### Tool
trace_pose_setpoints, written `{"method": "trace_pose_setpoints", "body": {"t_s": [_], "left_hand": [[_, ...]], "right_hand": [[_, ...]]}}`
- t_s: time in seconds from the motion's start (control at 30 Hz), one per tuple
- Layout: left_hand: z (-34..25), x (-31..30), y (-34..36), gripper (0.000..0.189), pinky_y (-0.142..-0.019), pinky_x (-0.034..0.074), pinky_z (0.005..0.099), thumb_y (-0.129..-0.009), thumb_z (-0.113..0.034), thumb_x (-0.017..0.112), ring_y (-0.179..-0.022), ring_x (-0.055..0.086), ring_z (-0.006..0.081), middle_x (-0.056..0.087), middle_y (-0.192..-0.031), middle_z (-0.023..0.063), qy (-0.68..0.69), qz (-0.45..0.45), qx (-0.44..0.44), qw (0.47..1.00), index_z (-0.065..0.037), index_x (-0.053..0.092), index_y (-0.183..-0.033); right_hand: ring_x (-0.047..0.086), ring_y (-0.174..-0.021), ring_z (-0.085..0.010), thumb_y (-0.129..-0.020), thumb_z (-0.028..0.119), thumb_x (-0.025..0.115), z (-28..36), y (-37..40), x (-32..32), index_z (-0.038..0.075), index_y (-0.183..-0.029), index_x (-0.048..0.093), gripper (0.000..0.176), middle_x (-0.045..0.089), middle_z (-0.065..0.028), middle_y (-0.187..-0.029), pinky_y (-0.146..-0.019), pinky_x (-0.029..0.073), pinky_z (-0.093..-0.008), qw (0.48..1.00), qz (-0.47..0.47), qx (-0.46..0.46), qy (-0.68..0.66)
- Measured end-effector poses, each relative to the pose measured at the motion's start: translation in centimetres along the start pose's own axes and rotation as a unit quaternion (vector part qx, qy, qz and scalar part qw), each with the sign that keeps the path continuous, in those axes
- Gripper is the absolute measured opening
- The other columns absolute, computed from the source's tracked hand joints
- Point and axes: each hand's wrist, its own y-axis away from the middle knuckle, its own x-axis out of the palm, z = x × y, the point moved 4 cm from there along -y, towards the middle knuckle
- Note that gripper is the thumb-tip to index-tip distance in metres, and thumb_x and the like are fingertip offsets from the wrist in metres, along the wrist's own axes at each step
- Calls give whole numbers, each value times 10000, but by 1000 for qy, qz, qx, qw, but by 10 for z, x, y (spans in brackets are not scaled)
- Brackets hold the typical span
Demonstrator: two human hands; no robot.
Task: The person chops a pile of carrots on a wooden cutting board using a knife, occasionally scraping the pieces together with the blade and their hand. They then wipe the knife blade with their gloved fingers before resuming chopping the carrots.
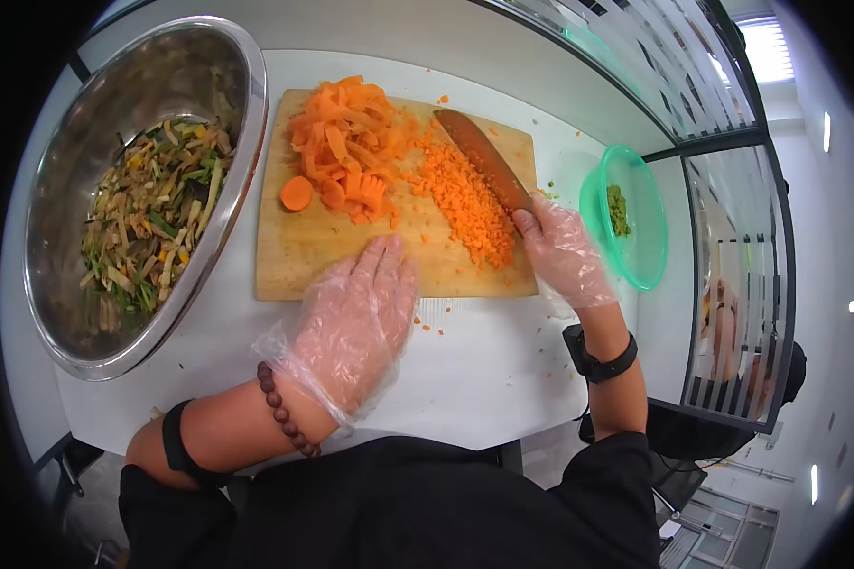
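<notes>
My right hand (567,248), in a clear plastic glove, grips a kitchen knife (484,157) by its handle. The blade lies along the right side of a heap of finely chopped carrot (465,204) on the wooden cutting board (323,256). My left hand (356,313), gloved too, has its fingers stretched out over the board's near edge and holds nothing. Beyond its fingertips are larger carrot slices (346,133), piled at the back left of the board. A round carrot piece (295,193) sits at that pile's left.
On the left stands a large metal bowl (247,180) with mixed cut vegetables (152,218). A green plastic bowl (650,204) holding some chopped green food (619,211) is at the right. Carrot crumbs dot the white table (465,379). A partition (617,90) rises behind.
</notes>
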Motion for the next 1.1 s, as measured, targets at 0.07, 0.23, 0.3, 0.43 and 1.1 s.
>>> {"method": "trace_pose_setpoints", "body": {"t_s": [0.07,0.23,0.3,0.43,1.1], "left_hand": [[1,0,-1,575,-1169,387,447,-886,-216,635,-1410,479,372,517,-1483,274,1,-3,-2,1000,67,548,-1379],[0,-1,0,574,-1166,390,445,-885,-219,637,-1407,485,367,517,-1483,274,5,0,1,1000,63,551,-1377],[0,-2,0,566,-1159,400,447,-883,-215,640,-1397,497,368,525,-1474,274,0,-10,3,1000,62,558,-1370],[1,-1,-2,550,-1144,417,452,-878,-202,643,-1379,517,371,540,-1459,277,17,-16,-11,1000,63,571,-1354],[1,-4,-3,496,-1146,413,449,-910,-194,613,-1377,523,362,559,-1446,262,3,-14,-5,1000,60,592,-1336]], "right_hand": [[607,-799,-492,-998,184,616,-5,3,3,-18,-984,585,204,631,-282,-806,-686,480,-526,1000,-16,-6,-10],[595,-789,-486,-1011,197,615,-2,4,3,-23,-1016,614,220,629,-281,-821,-671,480,-489,1000,-9,14,4],[593,-795,-488,-1015,200,614,0,4,2,-25,-1021,617,226,628,-283,-827,-669,480,-482,999,-4,36,-8],[591,-797,-493,-1017,207,617,-11,-2,4,-34,-1029,617,242,633,-285,-838,-668,478,-483,999,-25,37,-31],[619,-816,-494,-998,165,591,-1,-5,3,-10,-974,568,178,642,-276,-811,-713,477,-573,1000,-24,10,10]]}}
